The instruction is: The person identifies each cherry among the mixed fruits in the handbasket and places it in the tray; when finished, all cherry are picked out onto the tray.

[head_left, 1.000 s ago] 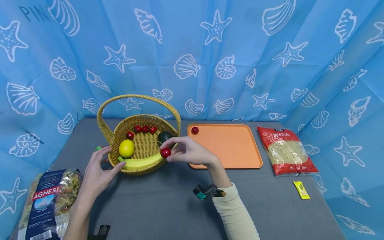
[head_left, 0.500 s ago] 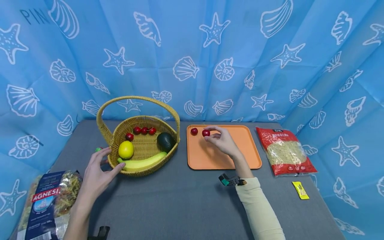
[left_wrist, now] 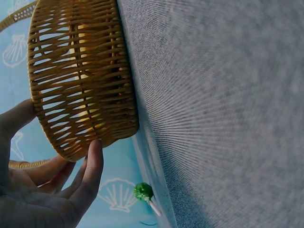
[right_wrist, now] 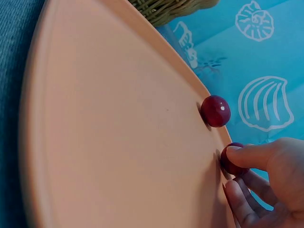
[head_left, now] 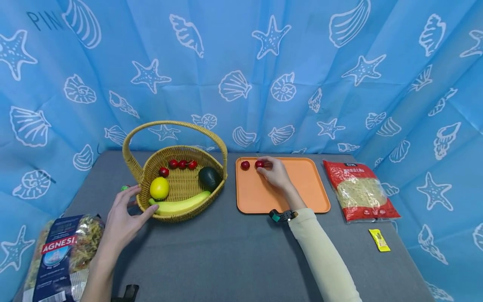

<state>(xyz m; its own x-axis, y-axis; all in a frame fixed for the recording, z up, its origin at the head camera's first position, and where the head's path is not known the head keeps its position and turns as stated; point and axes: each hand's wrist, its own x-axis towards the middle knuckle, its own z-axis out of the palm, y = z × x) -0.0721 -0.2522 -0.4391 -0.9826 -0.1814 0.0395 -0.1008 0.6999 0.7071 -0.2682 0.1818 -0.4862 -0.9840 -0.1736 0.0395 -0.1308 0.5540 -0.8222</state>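
My left hand (head_left: 122,218) grips the near left side of the wicker basket (left_wrist: 80,80), thumb at the rim and fingers against the outer wall. Inside it lie a banana (head_left: 181,204), a yellow lemon-like fruit (head_left: 159,188), a dark avocado (head_left: 209,178) and several cherries (head_left: 182,164). Over the orange tray (head_left: 290,184), at its far left part, my right hand (head_left: 277,173) pinches a red cherry (right_wrist: 232,159) between thumb and fingers, close to the tray surface. Another cherry (right_wrist: 216,111) rests on the tray just left of it, a small gap between them.
A pasta bag (head_left: 56,256) lies at the left, beside my left forearm. Right of the tray are a red food bag (head_left: 360,191) and a small yellow packet (head_left: 379,240). A green item (left_wrist: 143,191) sits behind my left hand. A blue curtain (head_left: 241,75) hangs behind the table.
My right hand has carried the cherry from over the basket's right side to the tray, then slightly farther back and down beside the other cherry. The left hand stays on the basket.
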